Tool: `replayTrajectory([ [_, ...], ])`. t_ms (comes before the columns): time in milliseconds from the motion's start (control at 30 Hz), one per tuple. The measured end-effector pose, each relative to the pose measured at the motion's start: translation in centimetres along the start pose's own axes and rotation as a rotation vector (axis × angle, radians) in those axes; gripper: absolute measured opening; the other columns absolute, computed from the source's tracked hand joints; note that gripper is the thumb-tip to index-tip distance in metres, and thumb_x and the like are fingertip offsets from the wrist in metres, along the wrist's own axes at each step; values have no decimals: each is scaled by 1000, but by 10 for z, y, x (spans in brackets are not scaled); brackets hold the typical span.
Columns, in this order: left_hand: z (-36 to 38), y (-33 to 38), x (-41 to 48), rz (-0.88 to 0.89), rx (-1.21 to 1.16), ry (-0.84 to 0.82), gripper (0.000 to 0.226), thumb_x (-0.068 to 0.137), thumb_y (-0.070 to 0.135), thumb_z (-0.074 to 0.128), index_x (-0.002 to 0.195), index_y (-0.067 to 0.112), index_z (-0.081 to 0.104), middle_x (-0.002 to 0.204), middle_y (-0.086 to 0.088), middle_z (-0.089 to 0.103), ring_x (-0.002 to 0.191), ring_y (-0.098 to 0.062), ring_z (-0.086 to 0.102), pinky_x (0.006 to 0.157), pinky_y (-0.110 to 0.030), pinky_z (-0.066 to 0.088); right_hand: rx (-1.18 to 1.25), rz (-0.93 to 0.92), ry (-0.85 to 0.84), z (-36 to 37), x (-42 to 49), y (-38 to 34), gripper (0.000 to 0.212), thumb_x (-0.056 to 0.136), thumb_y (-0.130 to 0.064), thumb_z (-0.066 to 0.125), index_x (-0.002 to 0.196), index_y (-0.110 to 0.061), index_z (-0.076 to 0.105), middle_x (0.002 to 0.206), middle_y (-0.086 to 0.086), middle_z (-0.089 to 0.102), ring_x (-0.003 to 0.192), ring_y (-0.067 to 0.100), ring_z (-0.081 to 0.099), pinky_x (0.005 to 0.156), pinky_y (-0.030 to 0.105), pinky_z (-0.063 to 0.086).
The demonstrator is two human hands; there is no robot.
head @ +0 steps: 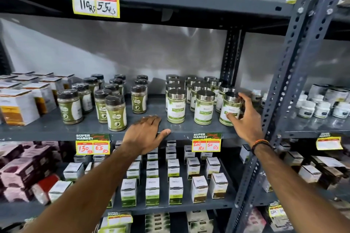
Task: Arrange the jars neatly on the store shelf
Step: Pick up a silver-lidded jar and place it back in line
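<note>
On the grey middle shelf [56, 128] stand several silver-lidded jars with green and white labels, in rows at the right. My right hand [246, 117] grips the front right jar [230, 108], which tilts slightly. Two more front jars, one [176, 108] and another [204, 109], stand upright to its left. My left hand [145, 133] rests flat on the shelf's front edge, fingers spread, holding nothing. Left of it are several black-lidded jars of green powder; the nearest [116, 113] stands close to the edge.
White and orange boxes [18, 106] fill the shelf's far left. A perforated steel upright [284, 89] rises just right of my right hand. Price tags [206, 142] hang on the shelf edge. Small white boxes [174, 189] line the shelf below; white tubs [322, 109] sit on the neighbouring rack.
</note>
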State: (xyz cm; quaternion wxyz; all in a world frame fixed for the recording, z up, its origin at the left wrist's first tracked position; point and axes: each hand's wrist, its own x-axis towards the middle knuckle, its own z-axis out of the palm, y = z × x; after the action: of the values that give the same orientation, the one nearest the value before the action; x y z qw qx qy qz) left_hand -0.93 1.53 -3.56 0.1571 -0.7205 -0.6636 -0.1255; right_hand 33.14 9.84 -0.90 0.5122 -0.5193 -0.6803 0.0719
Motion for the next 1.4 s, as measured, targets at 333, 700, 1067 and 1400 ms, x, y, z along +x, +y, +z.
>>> replayTrajectory([
  [333, 3, -2, -1, 14, -10, 24, 85, 97, 76, 11, 148, 16, 44, 152, -10, 53, 136, -28, 52, 108, -46, 47, -161, 229, -86, 8, -6, 3, 86, 69, -43, 94, 133, -4, 51, 124, 14, 72, 110, 32, 70, 84, 37, 56],
  [700, 4, -2, 0, 9, -11, 27, 89, 95, 78, 6, 146, 17, 45, 149, -8, 56, 132, -26, 55, 106, -46, 49, -86, 286, -95, 14, 3, 8, 54, 79, -35, 86, 127, -18, 68, 123, 7, 75, 114, 30, 69, 97, 39, 55],
  [1067, 5, -1, 0, 3, -9, 35, 85, 96, 76, 10, 146, 17, 45, 150, -8, 55, 133, -26, 54, 106, -45, 49, -93, 315, -70, 20, 1, 9, 48, 78, -38, 84, 121, -19, 72, 117, 5, 77, 107, 26, 70, 95, 40, 56],
  [1400, 5, -1, 0, 4, -5, 25, 86, 96, 76, 11, 149, 16, 43, 153, -8, 52, 138, -26, 51, 111, -44, 44, -90, 316, -82, 20, 3, 13, 51, 78, -41, 84, 122, -16, 72, 118, 5, 77, 110, 26, 70, 98, 40, 55],
])
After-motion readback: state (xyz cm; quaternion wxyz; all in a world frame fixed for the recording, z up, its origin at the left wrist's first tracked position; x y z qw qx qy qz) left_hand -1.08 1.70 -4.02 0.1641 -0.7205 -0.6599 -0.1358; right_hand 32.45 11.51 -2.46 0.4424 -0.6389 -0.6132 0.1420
